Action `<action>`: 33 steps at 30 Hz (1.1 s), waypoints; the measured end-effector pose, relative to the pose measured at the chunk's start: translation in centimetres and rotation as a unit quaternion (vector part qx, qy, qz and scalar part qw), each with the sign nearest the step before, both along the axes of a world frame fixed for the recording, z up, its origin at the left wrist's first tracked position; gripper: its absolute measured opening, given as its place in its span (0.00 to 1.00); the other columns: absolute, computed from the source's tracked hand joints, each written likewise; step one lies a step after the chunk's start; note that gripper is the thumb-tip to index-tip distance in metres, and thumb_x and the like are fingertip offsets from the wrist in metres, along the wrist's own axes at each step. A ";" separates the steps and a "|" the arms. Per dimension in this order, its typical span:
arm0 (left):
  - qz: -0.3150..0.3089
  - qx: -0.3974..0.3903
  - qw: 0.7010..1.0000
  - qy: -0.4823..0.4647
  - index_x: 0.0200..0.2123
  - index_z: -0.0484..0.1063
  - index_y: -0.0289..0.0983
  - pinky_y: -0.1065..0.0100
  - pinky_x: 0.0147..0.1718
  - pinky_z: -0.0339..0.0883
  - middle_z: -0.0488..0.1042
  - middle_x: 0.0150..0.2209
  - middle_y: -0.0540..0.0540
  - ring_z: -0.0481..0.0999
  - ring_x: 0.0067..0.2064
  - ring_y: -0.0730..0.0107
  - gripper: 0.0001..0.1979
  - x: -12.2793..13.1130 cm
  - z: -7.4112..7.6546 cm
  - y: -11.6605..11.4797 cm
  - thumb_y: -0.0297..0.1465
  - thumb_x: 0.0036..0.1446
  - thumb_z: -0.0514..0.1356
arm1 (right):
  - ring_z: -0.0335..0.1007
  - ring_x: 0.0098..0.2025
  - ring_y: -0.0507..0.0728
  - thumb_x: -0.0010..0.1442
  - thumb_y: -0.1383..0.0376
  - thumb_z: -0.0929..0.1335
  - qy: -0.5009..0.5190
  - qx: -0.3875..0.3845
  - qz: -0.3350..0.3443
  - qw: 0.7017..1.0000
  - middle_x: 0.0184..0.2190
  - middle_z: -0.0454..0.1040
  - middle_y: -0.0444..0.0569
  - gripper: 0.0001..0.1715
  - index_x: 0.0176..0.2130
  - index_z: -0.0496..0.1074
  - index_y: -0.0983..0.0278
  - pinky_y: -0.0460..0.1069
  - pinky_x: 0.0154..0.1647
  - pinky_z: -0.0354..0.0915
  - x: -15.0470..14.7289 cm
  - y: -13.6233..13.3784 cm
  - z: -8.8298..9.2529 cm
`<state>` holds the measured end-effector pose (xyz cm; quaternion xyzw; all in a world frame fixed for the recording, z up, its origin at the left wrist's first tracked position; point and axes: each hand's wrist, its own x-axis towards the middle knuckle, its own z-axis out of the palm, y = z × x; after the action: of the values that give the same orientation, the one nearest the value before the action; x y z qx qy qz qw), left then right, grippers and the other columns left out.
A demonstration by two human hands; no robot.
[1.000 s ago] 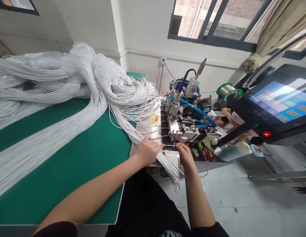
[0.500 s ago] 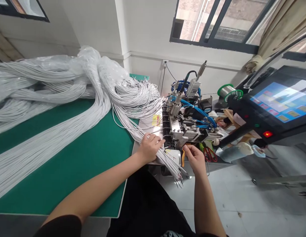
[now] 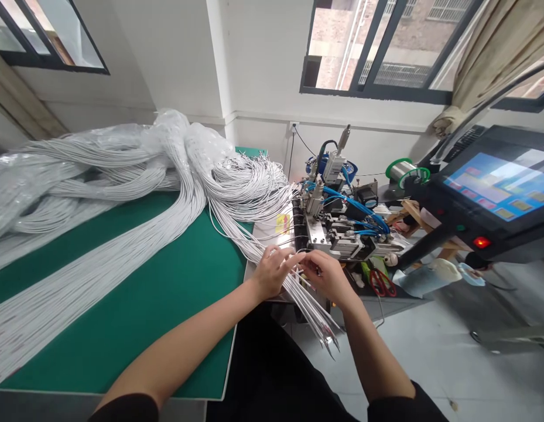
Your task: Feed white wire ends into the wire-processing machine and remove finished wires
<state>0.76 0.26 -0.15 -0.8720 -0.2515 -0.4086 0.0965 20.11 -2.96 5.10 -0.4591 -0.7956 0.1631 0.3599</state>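
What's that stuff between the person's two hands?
In the head view, a bundle of thin white wires runs between the left hand and the right hand. Both hands touch it, and its ends stick out past the table edge.

Red-handled scissors (image 3: 381, 282) are lying in front of a green-rimmed spool (image 3: 403, 170), a lit screen (image 3: 495, 186) is glowing at the right, and a curtain (image 3: 486, 64) is hanging beside the window (image 3: 372, 47).

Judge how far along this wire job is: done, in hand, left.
Done: a few wires already lie across the plate into the machine. In hand: left hand presses the loose bundle while right hand picks at one end. Left: most, judging by the heaps on the green table.
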 end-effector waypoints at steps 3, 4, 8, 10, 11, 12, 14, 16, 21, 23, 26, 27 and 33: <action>-0.012 0.005 1.000 -0.009 0.65 0.48 0.39 0.56 0.50 0.62 0.66 0.55 0.34 0.70 0.52 0.60 0.30 -0.1 -0.2 0.1 0.23 0.61 0.47 | 0.65 0.30 0.55 0.56 0.72 0.66 -0.009 -0.007 0.018 1.000 0.29 0.71 0.47 0.06 0.32 0.72 0.62 0.47 0.31 0.60 -0.5 0.9 0.0; -0.016 0.006 1.000 -0.011 0.66 0.47 0.38 0.56 0.50 0.62 0.64 0.56 0.33 0.69 0.53 0.59 0.30 -0.1 -0.2 0.2 0.23 0.61 0.48 | 0.65 0.30 0.55 0.56 0.72 0.66 -0.012 -0.011 0.025 1.000 0.29 0.71 0.47 0.06 0.32 0.72 0.62 0.47 0.31 0.60 -0.6 1.2 -0.1; -0.011 0.009 1.000 -0.002 0.66 0.45 0.35 0.55 0.52 0.63 0.61 0.59 0.31 0.65 0.59 0.56 0.32 0.0 -0.1 0.1 0.22 0.59 0.47 | 0.65 0.30 0.55 0.58 0.71 0.66 -0.012 0.000 0.036 0.999 0.29 0.70 0.47 0.06 0.30 0.71 0.62 0.47 0.30 0.60 -0.9 2.0 -0.7; -0.001 0.006 1.000 -0.003 0.67 0.43 0.34 0.55 0.52 0.63 0.61 0.60 0.31 0.63 0.61 0.56 0.32 0.1 0.1 0.0 0.22 0.60 0.45 | 0.65 0.29 0.54 0.59 0.69 0.65 -0.019 0.012 0.032 0.999 0.29 0.69 0.47 0.07 0.30 0.72 0.62 0.46 0.29 0.59 -1.1 2.1 -0.9; 0.004 0.003 1.000 -0.007 0.67 0.42 0.33 0.56 0.52 0.63 0.62 0.60 0.30 0.63 0.61 0.56 0.31 0.1 0.2 -0.1 0.22 0.60 0.44 | 0.64 0.28 0.54 0.60 0.68 0.65 -0.025 0.017 0.030 0.999 0.28 0.69 0.47 0.07 0.30 0.72 0.62 0.46 0.28 0.59 -1.1 2.2 -0.9; 0.011 0.000 1.000 -0.013 0.67 0.42 0.32 0.56 0.52 0.63 0.64 0.59 0.31 0.65 0.60 0.56 0.31 0.2 0.2 -0.1 0.22 0.61 0.44 | 0.64 0.28 0.53 0.60 0.68 0.66 -0.027 0.022 0.026 0.999 0.28 0.69 0.46 0.07 0.31 0.72 0.61 0.46 0.28 0.58 -1.2 2.1 -0.8; 0.033 -0.007 0.999 -0.016 0.66 0.46 0.30 0.57 0.50 0.64 0.71 0.52 0.32 0.71 0.54 0.57 0.29 0.2 0.4 -0.3 0.24 0.62 0.44 | 0.63 0.27 0.53 0.60 0.66 0.66 -0.014 0.031 0.011 0.999 0.27 0.68 0.45 0.07 0.30 0.72 0.61 0.47 0.29 0.58 -1.2 2.0 -0.5; 0.058 -0.016 0.998 -0.005 0.63 0.55 0.31 0.57 0.47 0.63 0.76 0.44 0.37 0.74 0.46 0.59 0.25 0.3 0.7 -0.5 0.26 0.63 0.47 | 0.61 0.26 0.53 0.59 0.65 0.67 0.026 0.037 -0.017 0.999 0.24 0.67 0.44 0.08 0.28 0.70 0.61 0.47 0.28 0.58 -0.9 1.7 -0.2; 0.095 -0.014 0.995 -0.008 0.52 0.70 0.36 0.57 0.48 0.57 0.78 0.42 0.43 0.74 0.45 0.62 0.15 0.6 1.3 -1.0 0.29 0.64 0.51 | 0.57 0.23 0.52 0.59 0.59 0.69 0.157 -0.010 -0.088 0.984 0.20 0.64 0.42 0.15 0.24 0.67 0.62 0.47 0.24 0.55 0.6 0.4 -0.6; 0.095 -0.004 0.995 -0.014 0.50 0.71 0.38 0.58 0.49 0.56 0.78 0.42 0.45 0.74 0.45 0.64 0.14 0.8 1.3 -1.0 0.28 0.65 0.51 | 0.58 0.23 0.52 0.59 0.58 0.70 0.187 -0.024 -0.102 0.977 0.21 0.65 0.42 0.15 0.24 0.67 0.62 0.47 0.25 0.56 1.0 -0.2 -1.2; 0.097 0.000 0.995 -0.022 0.45 0.73 0.40 0.58 0.49 0.55 0.79 0.40 0.48 0.74 0.44 0.67 0.12 1.0 1.2 -1.0 0.27 0.66 0.51 | 0.61 0.26 0.53 0.58 0.58 0.70 0.195 -0.028 -0.098 0.976 0.22 0.67 0.44 0.14 0.26 0.70 0.62 0.48 0.27 0.58 1.1 -0.7 -1.7; 0.094 -0.003 0.995 -0.023 0.43 0.74 0.40 0.58 0.50 0.54 0.79 0.38 0.49 0.75 0.44 0.67 0.12 1.1 1.1 -1.0 0.26 0.66 0.50 | 0.62 0.26 0.54 0.59 0.58 0.70 0.191 -0.027 -0.089 0.977 0.23 0.68 0.44 0.13 0.26 0.71 0.62 0.48 0.28 0.59 1.0 -0.7 -1.7; -0.002 0.001 1.000 -0.010 0.38 0.73 0.37 0.61 0.48 0.54 0.79 0.33 0.50 0.75 0.41 0.70 0.13 0.7 1.2 -1.0 0.26 0.67 0.48 | 0.68 0.30 0.55 0.59 0.62 0.71 0.169 -0.006 0.016 0.985 0.26 0.74 0.47 0.09 0.27 0.73 0.61 0.50 0.33 0.64 1.3 -0.7 -1.3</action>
<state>1.49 -0.73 1.05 -0.8681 -0.2507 -0.4181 0.0939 21.37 -3.65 3.82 -0.4141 -0.7299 0.2492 0.4835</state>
